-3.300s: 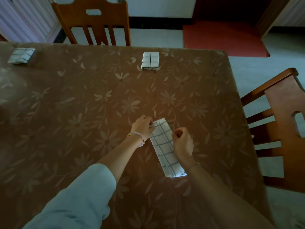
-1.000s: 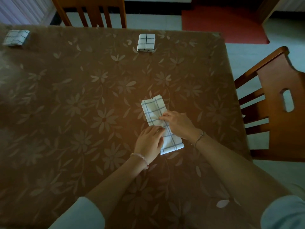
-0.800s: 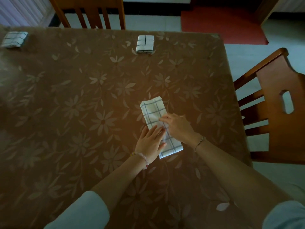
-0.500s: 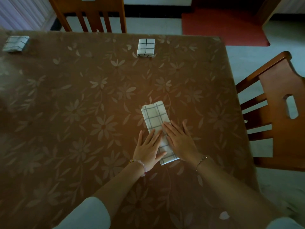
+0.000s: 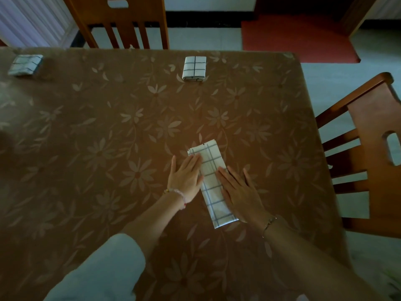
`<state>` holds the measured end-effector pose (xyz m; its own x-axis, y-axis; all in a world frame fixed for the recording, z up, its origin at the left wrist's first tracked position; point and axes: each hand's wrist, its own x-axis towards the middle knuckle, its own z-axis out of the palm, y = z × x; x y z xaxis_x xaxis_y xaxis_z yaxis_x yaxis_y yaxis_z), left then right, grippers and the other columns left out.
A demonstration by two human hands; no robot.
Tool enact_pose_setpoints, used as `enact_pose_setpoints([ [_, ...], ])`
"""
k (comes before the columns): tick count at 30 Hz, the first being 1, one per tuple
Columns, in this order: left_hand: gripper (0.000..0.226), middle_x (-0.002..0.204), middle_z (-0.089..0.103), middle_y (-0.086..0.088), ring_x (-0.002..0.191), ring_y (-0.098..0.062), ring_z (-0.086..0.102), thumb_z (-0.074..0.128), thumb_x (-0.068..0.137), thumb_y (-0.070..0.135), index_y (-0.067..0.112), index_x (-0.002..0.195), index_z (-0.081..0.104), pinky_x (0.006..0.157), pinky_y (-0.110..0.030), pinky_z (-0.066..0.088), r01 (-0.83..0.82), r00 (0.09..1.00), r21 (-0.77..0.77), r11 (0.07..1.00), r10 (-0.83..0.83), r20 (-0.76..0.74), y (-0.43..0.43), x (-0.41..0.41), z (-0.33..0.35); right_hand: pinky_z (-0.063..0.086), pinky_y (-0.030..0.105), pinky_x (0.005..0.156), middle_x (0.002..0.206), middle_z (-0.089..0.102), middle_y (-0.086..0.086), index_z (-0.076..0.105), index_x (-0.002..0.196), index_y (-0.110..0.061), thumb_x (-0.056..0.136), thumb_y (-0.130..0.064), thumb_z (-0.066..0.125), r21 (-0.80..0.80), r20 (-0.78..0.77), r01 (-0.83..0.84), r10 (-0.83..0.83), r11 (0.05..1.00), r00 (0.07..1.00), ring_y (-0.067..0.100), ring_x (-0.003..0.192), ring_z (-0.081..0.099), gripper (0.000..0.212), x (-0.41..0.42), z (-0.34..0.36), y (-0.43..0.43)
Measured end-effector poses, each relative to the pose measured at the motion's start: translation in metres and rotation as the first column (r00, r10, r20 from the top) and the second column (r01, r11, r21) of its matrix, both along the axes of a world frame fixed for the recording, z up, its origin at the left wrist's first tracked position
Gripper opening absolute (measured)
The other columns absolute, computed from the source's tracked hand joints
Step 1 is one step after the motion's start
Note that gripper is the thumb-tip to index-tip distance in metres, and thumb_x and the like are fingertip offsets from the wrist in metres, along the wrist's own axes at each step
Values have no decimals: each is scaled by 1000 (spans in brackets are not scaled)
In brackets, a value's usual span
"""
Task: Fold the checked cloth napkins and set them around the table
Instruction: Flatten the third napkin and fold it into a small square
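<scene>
- Left hand lies flat, fingers straight and together, pressing the long folded napkin's left edge.
- Right hand lies flat, fingers slightly spread, on its right side.

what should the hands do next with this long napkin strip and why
Probably fold the near end onto the far end: the checked napkin is a long strip under the left hand and right hand, but the placed napkin opposite is square.
</scene>
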<state>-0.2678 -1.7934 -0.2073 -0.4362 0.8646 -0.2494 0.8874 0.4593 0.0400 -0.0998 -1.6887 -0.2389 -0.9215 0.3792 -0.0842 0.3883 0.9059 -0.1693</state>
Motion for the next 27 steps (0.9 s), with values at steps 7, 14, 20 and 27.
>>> enact_pose_setpoints([
  [7,60,157,-5,4,143,-12,-5,15,98,45,16,148,-1,115,-49,3,-6,999,-47,999,7,35,3,-13,-4,14,51,112,143,41,-5,37,141,-20,90,-38,23,-24,26,-34,34,999,999,18,134,33,56,-24,16,17],
  [14,61,156,-12,6,142,-9,-11,12,98,48,19,147,-7,115,-47,-1,15,999,-97,995,-11,47,3,-18,-2,-7,54,113,157,1,-12,6,149,-26,100,-34,17,-26,182,1,4,1000,983,15,143,-11,51,-69,28,51],
  [20,62,156,-10,5,143,-12,-9,16,98,47,18,148,-6,115,-46,-1,59,997,-91,994,-54,52,-5,-15,1,6,48,117,153,23,-5,31,144,-18,97,-20,33,-134,-30,24,-28,991,999,14,143,9,47,-48,32,36],
  [27,63,156,-8,5,142,-12,-11,22,98,46,18,148,-4,116,-46,0,185,980,-64,981,-179,85,-54,19,-2,30,33,107,129,56,-1,58,124,-17,87,-10,53,-193,-183,-42,6,980,983,17,126,44,38,40,24,-22],
])
